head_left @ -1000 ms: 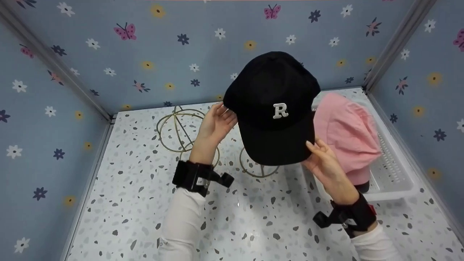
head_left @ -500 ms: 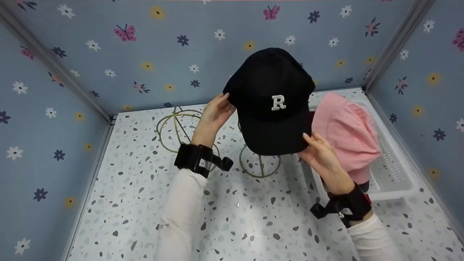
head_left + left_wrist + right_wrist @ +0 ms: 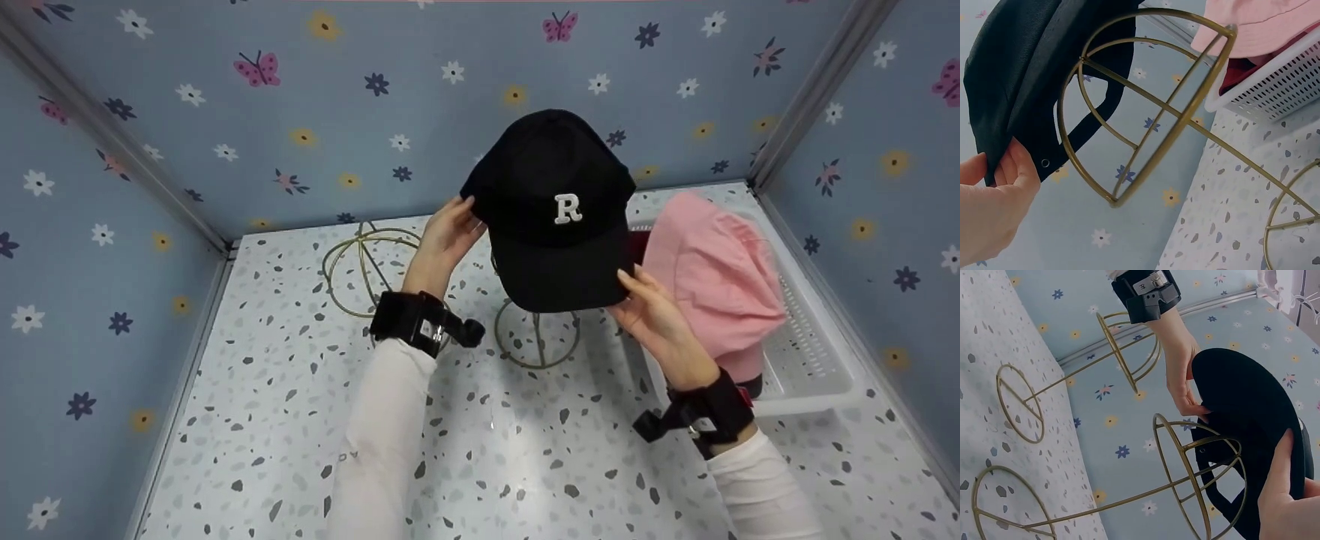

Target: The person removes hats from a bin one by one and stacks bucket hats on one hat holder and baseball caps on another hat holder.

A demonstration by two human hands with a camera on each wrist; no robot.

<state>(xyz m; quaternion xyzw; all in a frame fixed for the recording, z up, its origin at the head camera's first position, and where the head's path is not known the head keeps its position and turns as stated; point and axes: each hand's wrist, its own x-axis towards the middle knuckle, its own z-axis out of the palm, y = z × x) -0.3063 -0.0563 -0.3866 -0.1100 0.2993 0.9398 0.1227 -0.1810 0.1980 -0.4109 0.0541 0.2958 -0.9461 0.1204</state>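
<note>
A black baseball cap [image 3: 551, 172] with a white letter R faces the head camera, its brim downward. My left hand [image 3: 446, 240] pinches the cap's edge on the left, thumb and fingers on either side of the fabric in the left wrist view. On the right, my right hand [image 3: 652, 319] grips the side of the brim. Behind the cap stands a gold wire hat stand [image 3: 1199, 478]; its domed top is close to the cap's open underside, and its round base [image 3: 537, 360] rests on the table. Whether cap and wire touch, I cannot tell.
A second gold wire stand [image 3: 364, 270] is on the left, partly behind my left arm. At the right, a white perforated basket [image 3: 817, 386] holds a pink hat [image 3: 716, 277] and something dark red [image 3: 639, 246]. Flowered panels [image 3: 300, 97] enclose the speckled table [image 3: 277, 450].
Both hands have carried the cap somewhat left, with the brim now higher in view. More of the hat stand's base shows below it. Both hands keep their hold.
</note>
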